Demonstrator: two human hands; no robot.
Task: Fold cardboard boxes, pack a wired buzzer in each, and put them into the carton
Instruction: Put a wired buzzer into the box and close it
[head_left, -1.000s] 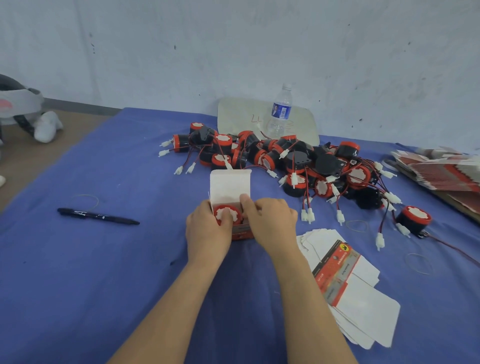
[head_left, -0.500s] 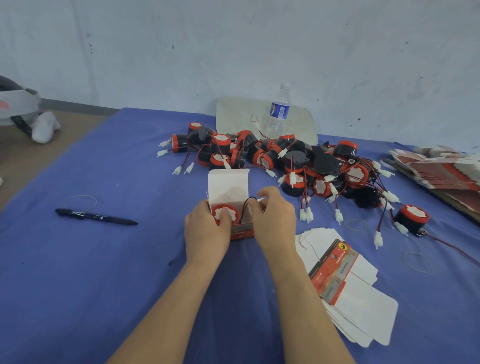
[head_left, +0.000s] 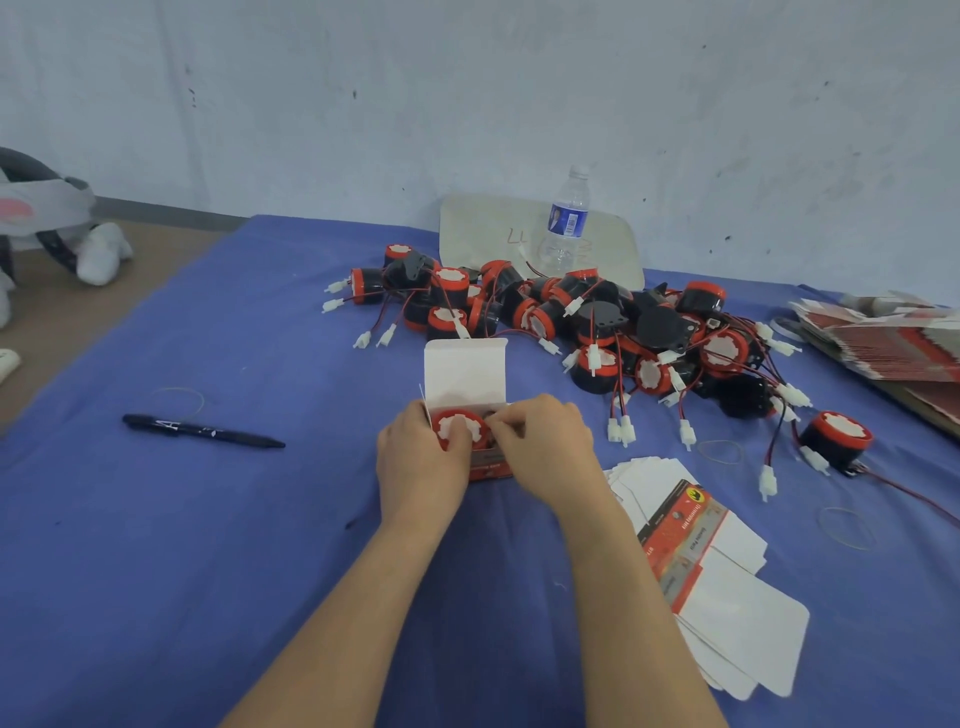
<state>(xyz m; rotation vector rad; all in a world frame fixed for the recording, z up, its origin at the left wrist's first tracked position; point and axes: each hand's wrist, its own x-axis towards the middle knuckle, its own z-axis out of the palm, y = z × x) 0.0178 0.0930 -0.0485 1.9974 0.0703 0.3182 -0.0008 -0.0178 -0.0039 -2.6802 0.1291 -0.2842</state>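
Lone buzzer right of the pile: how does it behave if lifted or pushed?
The lone buzzer looks like a rigid drum on its flat end: probably slides when pushed, rolls only if tipped. Its thin red wire trails off right, likely floppy and apt to drag. Its white connector may snag.

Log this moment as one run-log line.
stage: packing | box: lid flap open | buzzer: inside box, red face up | left hand: grips box, thumb on buzzer | right hand: grips box, fingertips at opening
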